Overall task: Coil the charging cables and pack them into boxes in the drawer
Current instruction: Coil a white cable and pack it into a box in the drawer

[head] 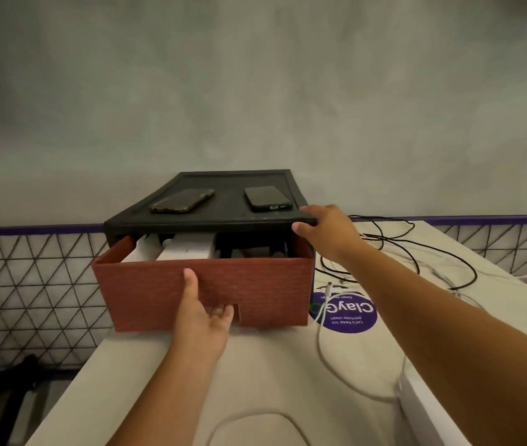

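Note:
A red-brown drawer (255,284) stands partly pulled out of a black cabinet (210,220) on the table. My left hand (202,313) grips the drawer's front at the bottom notch, thumb up on the face and fingers hooked under. My right hand (326,230) holds the cabinet's top right front corner. White boxes (188,249) lie inside the drawer on the left. A white charging cable (323,317) runs loose across the table to the right of the drawer. Black cables (416,249) lie tangled behind my right forearm.
Two phones (182,201) (267,198) lie on the cabinet's top. A purple round sticker (346,313) marks the table (272,381). A white box (423,410) sits at the near right edge. A wire mesh fence (30,284) lines the wall on the left.

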`<state>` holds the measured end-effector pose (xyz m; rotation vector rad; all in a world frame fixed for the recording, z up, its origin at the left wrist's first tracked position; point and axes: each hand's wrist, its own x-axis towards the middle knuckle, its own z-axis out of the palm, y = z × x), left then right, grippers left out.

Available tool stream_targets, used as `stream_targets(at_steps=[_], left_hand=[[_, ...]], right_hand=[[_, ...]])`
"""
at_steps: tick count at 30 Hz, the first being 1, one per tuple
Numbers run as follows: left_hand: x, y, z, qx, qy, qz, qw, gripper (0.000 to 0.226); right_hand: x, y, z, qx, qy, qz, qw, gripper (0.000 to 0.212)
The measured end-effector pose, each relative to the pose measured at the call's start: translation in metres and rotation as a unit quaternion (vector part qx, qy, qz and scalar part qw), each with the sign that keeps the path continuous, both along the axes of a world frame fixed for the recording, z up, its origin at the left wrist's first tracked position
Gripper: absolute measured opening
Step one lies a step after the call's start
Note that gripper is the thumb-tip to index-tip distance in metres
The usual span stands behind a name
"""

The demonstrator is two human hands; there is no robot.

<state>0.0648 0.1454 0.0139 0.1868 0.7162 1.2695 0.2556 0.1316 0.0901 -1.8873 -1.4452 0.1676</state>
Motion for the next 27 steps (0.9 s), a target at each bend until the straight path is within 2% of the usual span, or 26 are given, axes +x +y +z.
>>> stream_targets(at_steps=[4,11,15,27], left_hand=[[0.001,0.002,-0.002,0.023,-0.033,0.009,0.999,0.055],[-0.007,-0.012,-0.008,0.039,-0.022,0.013,0.999,0.052],[-0.016,-0.033,-0.008,0.041,-0.012,0.006,0.999,0.042],[-0.055,-0.111,-0.010,0.024,0.003,0.018,1.000,0.048]], right_hand=[[0.003,0.021,-0.005,0.019,-0.015,-0.030,0.999,0.036],[0.009,0.027,-0.005,0.030,-0.020,-0.049,0.998,0.033],[0.006,0.025,-0.003,0.026,-0.015,-0.057,0.998,0.032],[-0.004,0.017,0.005,0.007,-0.005,-0.065,0.998,0.035]])
